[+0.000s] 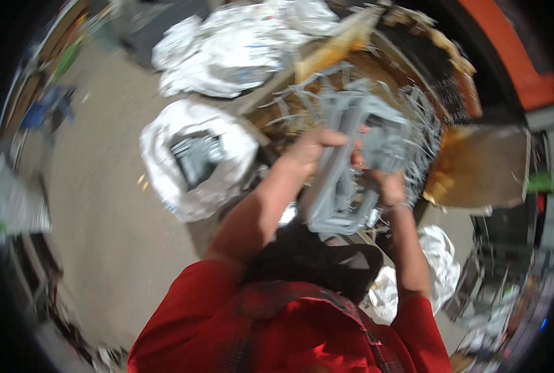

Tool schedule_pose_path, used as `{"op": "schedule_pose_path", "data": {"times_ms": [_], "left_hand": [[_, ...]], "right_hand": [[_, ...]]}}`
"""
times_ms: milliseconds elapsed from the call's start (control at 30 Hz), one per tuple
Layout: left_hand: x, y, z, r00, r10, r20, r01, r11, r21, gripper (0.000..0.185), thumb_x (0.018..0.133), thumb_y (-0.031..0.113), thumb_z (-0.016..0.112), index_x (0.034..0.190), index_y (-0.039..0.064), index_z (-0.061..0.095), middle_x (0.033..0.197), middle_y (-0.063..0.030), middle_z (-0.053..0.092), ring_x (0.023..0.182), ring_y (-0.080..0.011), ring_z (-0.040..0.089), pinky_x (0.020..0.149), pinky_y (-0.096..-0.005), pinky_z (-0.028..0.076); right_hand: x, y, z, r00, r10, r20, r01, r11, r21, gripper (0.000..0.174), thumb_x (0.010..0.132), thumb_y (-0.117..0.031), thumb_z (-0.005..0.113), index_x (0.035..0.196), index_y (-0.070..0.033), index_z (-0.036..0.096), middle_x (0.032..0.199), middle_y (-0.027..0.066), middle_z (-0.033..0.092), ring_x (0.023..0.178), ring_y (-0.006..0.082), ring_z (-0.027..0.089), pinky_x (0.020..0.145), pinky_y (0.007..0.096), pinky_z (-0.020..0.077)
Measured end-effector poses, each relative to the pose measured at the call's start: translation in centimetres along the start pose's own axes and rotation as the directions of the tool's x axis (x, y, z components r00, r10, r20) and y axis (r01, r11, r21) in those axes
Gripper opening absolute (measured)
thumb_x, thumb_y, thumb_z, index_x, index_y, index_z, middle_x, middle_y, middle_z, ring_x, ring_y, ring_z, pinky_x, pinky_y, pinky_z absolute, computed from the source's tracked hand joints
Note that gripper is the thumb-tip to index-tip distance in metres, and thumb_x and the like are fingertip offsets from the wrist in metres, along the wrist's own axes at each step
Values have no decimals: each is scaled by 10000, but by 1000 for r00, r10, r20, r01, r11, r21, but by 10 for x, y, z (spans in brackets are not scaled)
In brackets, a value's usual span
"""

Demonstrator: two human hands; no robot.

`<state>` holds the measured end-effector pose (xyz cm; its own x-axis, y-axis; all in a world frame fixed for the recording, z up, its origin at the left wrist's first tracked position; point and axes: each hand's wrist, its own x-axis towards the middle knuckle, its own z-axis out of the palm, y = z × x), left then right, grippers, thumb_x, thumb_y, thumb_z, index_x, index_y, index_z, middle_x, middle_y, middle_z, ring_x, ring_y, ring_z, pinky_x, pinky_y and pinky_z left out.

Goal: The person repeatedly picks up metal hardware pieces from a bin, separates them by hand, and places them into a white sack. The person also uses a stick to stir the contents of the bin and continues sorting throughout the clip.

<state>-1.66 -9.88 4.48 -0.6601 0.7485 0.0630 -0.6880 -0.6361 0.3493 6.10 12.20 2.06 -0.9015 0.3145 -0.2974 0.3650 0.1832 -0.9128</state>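
Note:
A stack of grey plastic rectangular frames [337, 219] is held up in front of me, tilted and blurred by motion. My left hand [312, 147] grips its left side, with the thumb lying over a rail. At the right side, my right hand [391, 185] is closed on the grey plastic; its fingers are partly hidden behind it. Beneath the frames lies a heap of thin grey plastic strips and offcuts [416, 140] on a rust-brown worktable [374, 70]. To the left stands an open white woven sack [158, 149] with grey plastic pieces [197, 156] inside.
Beyond the worktable lie full white sacks [239, 42]. A brown, stained panel [482, 163] juts out at the right. Another white sack [437, 261] sits by my right forearm. Concrete floor [113, 224] stretches to the left. An orange beam or machine part [514, 51] rises at the upper right.

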Motion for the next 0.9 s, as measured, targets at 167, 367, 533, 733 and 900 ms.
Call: {"op": "schedule_pose_path", "data": {"times_ms": [167,367,533,733,900], "left_hand": [[-18,14,-14,970,188,-154,-159,970,187,348,810,236,562,1068,3,554,805,-81,612,662,-161,599,642,-242,504],[-72,65,-17,609,568,-554,252,524,814,448,698,264,753,993,8,534,900,-113,597,818,-194,596,790,-335,483],[-141,119,-99,533,640,-553,172,559,811,203,659,131,685,765,-32,629,667,-89,617,526,-121,555,471,-254,453],[-213,165,-171,553,246,-796,244,866,437,173,723,85,608,743,-85,585,666,-136,600,567,-223,603,513,-326,517],[-242,162,-219,448,-177,-876,500,862,82,187,757,113,516,782,-67,561,668,-174,594,574,-287,610,561,-391,539]], "right_hand": [[-1,-54,21,956,-243,-165,251,967,35,153,689,49,501,824,64,572,726,97,599,623,171,580,552,288,471],[4,-95,116,942,-334,-38,311,908,-282,251,680,-14,617,919,33,555,725,94,610,592,172,575,548,274,476],[28,-90,198,887,-158,434,295,916,-271,528,716,-333,723,1065,10,523,924,110,594,841,194,559,756,325,457],[75,28,273,860,431,275,-350,889,-296,555,774,-530,605,804,24,613,735,75,571,494,158,474,385,286,371],[49,101,315,924,242,296,-208,968,-142,242,732,-159,598,853,48,564,733,92,604,529,173,493,494,308,407]]}}
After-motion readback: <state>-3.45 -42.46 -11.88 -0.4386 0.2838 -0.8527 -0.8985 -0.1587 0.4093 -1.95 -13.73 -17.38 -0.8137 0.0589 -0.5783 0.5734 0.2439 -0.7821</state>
